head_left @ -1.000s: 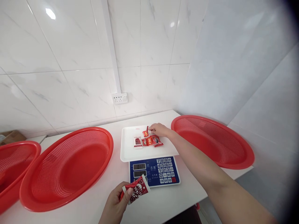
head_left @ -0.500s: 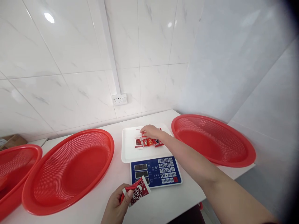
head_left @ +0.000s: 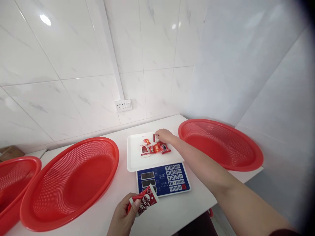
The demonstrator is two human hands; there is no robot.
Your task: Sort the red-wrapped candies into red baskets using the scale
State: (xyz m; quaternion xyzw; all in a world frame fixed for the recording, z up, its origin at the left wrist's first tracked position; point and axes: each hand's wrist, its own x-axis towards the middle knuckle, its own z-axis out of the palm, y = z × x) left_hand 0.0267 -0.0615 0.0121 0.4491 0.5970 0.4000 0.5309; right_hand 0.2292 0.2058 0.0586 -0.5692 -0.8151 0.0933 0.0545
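Note:
My left hand [head_left: 125, 211] pinches a red-and-white candy packet [head_left: 145, 200] with printed characters, held over the front edge of a blue digital scale [head_left: 163, 178]. Something red also shows behind its thumb. On the scale's white tray [head_left: 135, 160], my right hand [head_left: 164, 135] has its fingers closed at a small white-and-red packet [head_left: 156, 138], partly covering it. Around it on the tray lie a white packet with a red panel [head_left: 145, 150], a small red-orange packet [head_left: 147, 141], a red-orange wrapper [head_left: 154, 149] and a red packet with black lettering [head_left: 164, 148].
Large red plastic baskets stand on the white table [head_left: 172, 216]: one basket [head_left: 112, 144] left of the scale, another basket [head_left: 36, 164] at the far left edge, and a third basket [head_left: 256, 157] to the right. A wall socket [head_left: 123, 105] sits behind. A cardboard box [head_left: 11, 153] is at far left.
My right hand has moved right across the tray, from the small red-orange packet to the white-and-red one, uncovering the other packets. My left hand keeps its packet in place.

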